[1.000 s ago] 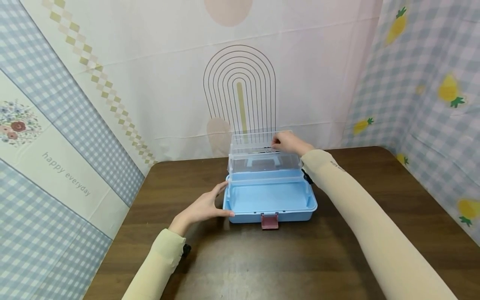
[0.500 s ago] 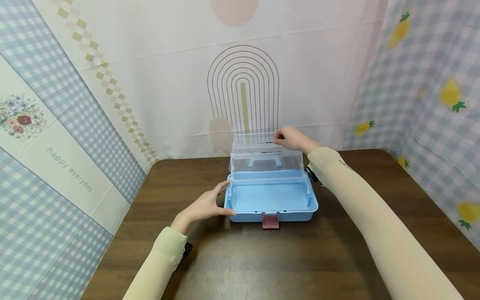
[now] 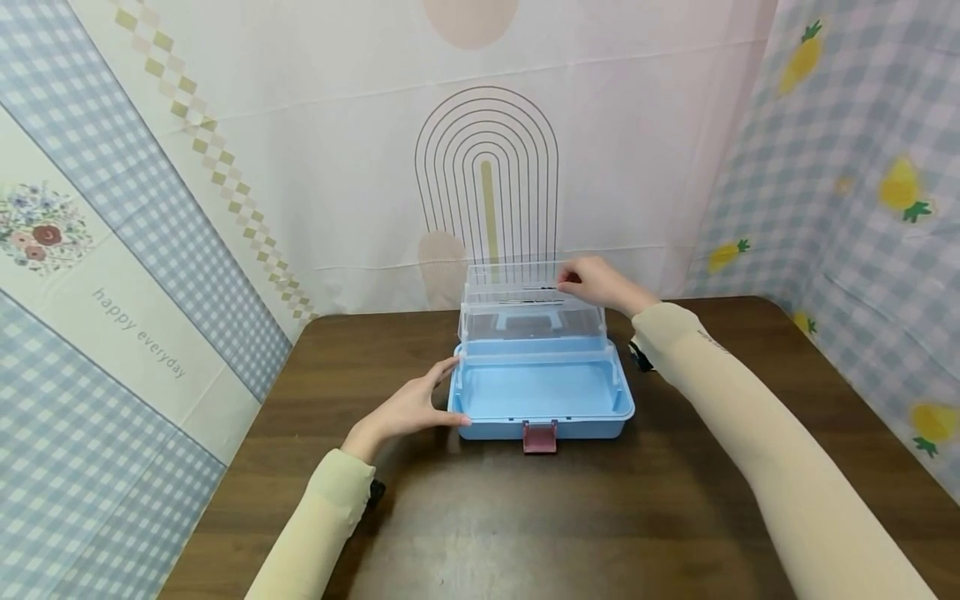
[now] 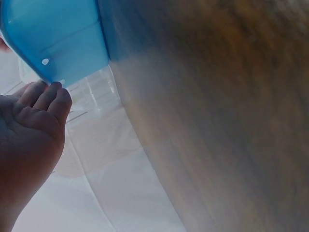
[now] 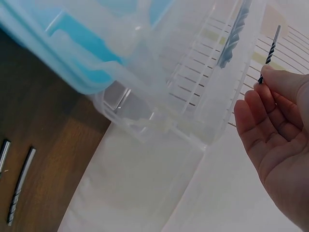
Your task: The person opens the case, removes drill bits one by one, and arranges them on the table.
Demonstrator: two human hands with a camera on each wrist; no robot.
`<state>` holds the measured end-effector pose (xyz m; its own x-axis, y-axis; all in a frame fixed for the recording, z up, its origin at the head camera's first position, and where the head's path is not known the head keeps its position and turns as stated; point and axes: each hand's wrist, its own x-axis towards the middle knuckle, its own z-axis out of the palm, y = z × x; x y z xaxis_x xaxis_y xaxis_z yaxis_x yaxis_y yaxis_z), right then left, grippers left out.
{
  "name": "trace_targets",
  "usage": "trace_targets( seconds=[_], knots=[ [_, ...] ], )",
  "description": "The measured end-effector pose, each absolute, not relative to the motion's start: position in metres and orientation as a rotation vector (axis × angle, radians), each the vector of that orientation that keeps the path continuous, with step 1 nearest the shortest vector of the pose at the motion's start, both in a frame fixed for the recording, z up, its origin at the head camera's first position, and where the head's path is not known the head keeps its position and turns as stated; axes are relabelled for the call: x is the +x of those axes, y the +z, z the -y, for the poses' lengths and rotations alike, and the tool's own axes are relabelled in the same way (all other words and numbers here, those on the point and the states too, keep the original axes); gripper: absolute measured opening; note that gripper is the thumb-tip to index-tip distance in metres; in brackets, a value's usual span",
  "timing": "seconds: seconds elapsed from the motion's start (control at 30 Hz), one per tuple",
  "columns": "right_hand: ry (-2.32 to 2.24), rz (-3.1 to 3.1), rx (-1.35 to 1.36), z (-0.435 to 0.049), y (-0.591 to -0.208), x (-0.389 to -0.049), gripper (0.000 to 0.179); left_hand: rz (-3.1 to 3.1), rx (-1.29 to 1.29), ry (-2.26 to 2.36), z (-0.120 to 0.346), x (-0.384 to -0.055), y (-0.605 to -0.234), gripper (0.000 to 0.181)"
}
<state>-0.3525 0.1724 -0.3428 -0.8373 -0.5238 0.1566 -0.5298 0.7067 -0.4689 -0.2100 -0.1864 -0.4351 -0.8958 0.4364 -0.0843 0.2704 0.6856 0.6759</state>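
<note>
A light blue toolbox [image 3: 540, 392] stands on the table with its lid raised and clear trays [image 3: 528, 321] lifted above the base. My left hand [image 3: 405, 410] rests against the box's left end, thumb along the front corner, other fingers along the side. My right hand [image 3: 600, 282] pinches a dark, spiral-fluted drill bit [image 5: 272, 50] between thumb and index finger, over the topmost tray. Inside a clear tray lies another drill bit [image 5: 235, 36], seen through the plastic. The blue base's floor shows bare, and its reddish latch [image 3: 539, 437] hangs down in front.
Two more metal bits, one a fluted drill bit [image 5: 21, 186] and the other a cut-off shank [image 5: 4, 154], lie on the wooden table [image 3: 525, 525] to the box's right. A printed cloth [image 3: 360, 167] hangs close behind the box, and a checked cloth lines each side.
My right hand has risen a little from a lower tray to the upper one, then shifted slightly right with the drill bit. My left hand stays at the box's left end.
</note>
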Motion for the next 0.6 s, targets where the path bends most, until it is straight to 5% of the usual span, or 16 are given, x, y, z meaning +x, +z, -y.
trace_targets(
  seconds=[0.6],
  knots=[
    [0.816,2.824,0.929,-0.216,-0.338,-0.332,0.011,-2.656,0.567,1.003,0.186,-0.211,-0.434,0.11]
  ],
)
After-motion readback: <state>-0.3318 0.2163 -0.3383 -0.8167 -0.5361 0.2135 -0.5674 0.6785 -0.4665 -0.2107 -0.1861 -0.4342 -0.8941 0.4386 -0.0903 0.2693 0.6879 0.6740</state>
